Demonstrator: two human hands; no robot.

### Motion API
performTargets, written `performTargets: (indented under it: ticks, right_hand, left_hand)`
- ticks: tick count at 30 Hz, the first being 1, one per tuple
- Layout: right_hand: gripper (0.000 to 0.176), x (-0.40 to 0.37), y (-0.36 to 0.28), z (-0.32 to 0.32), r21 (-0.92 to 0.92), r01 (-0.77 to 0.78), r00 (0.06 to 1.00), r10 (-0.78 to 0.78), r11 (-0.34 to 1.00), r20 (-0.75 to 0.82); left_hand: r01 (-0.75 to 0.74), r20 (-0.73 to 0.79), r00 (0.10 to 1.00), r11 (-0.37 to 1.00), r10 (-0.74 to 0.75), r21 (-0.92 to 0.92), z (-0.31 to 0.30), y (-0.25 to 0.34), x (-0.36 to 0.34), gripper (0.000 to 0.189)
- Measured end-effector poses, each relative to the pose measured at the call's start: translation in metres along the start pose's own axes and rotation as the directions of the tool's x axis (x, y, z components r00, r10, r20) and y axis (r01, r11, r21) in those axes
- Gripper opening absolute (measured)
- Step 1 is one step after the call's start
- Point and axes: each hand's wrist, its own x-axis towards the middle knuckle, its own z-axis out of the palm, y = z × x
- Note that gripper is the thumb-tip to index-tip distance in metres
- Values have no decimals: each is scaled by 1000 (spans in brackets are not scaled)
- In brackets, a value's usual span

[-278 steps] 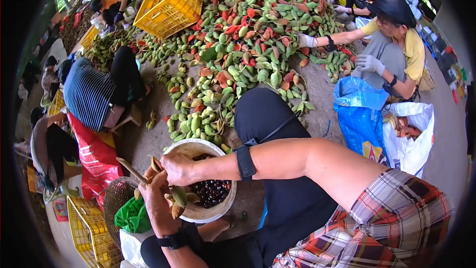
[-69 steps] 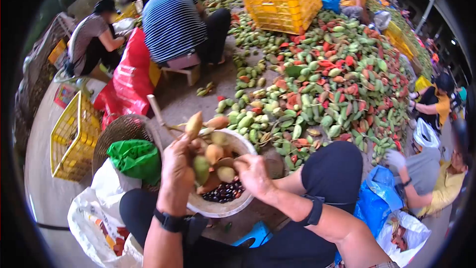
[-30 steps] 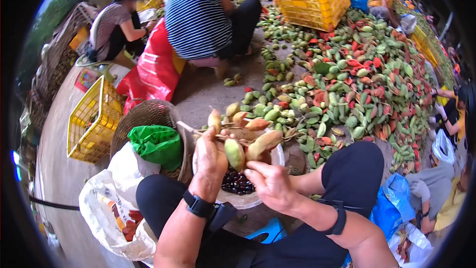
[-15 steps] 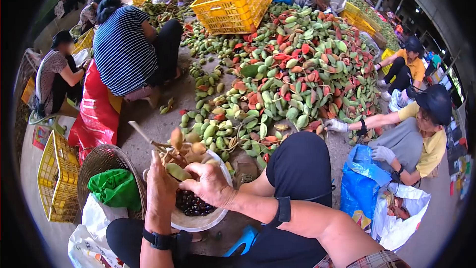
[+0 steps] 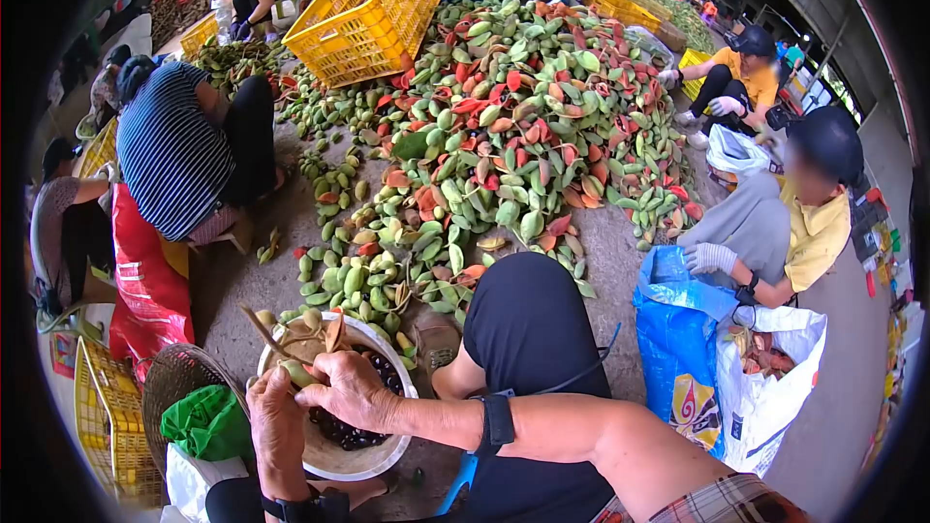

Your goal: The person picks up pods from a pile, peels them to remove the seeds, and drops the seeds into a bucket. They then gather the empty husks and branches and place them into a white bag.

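Observation:
Both my hands are raised over a white bucket (image 5: 411,405) between my legs. My left hand (image 5: 277,423), on the bucket's left side, closes around a woody branch (image 5: 262,331) carrying pods. In the fingers of my right hand (image 5: 354,390) is a green pod (image 5: 298,374) of that branch, pressed between the two hands. An opened brown pod (image 5: 335,334) stands out just above my right fingers. Shiny dark seeds (image 5: 351,436) lie in the bucket below, partly hidden by my right hand and forearm.
A large pile of green and red pods (image 5: 504,136) spreads ahead, with a yellow crate (image 5: 373,24) at its back. Left stand a wicker basket (image 5: 184,368) with a green bag (image 5: 205,423), and a red sack (image 5: 145,281). Right are a blue bag (image 5: 668,349) and a gloved co-worker (image 5: 809,223).
The view has swung right, so the pile appears further left. My hands are still on the branch and pod, over the bucket. The co-worker at right has drawn a gloved hand back from the pile.

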Motion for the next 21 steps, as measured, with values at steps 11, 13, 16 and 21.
performTargets:
  ticks: [11, 13, 16, 21]
  right_hand:
    - [34, 11, 16, 11, -318, 165, 935, -251, 933, -251]
    - [33, 12, 15, 9, -144, 98, 952, -135, 985, -276]
    - [25, 16, 20, 5, -359, 181, 923, -285, 915, -260]
    - [22, 22, 20, 0, 45, 204, 970, -196, 978, -146]
  left_hand:
    - [-77, -75, 995, 992, 70, -96, 13, -10, 5, 28]
    - [-59, -45, 998, 990, 54, -127, 3, -17, 8, 29]
    - [-10, -57, 998, 996, 5, -90, 12, -10, 2, 32]
    - [35, -60, 998, 999, -37, -24, -1, -1, 2, 37]
